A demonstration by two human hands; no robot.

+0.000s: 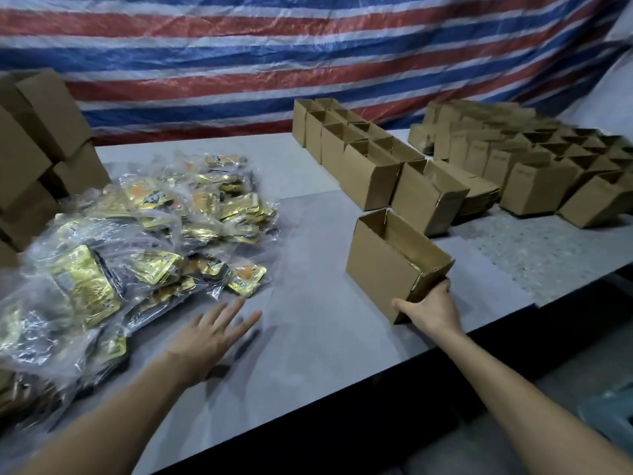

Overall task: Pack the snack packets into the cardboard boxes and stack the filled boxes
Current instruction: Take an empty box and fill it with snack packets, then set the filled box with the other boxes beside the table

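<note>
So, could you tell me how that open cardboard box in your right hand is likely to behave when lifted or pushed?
Probably light: the box looks empty inside. It should slide easily on the smooth grey table. Its thin, open-topped walls may flex where the right hand grips its near end.

The snack packets (pixel 85 286) are showing gold, orange and black print. The cardboard boxes (pixel 383 269) are showing plain brown. The table (pixel 308 320) is showing grey; the tarpaulin (pixel 239 46) is displaying red, white and blue stripes.
</note>
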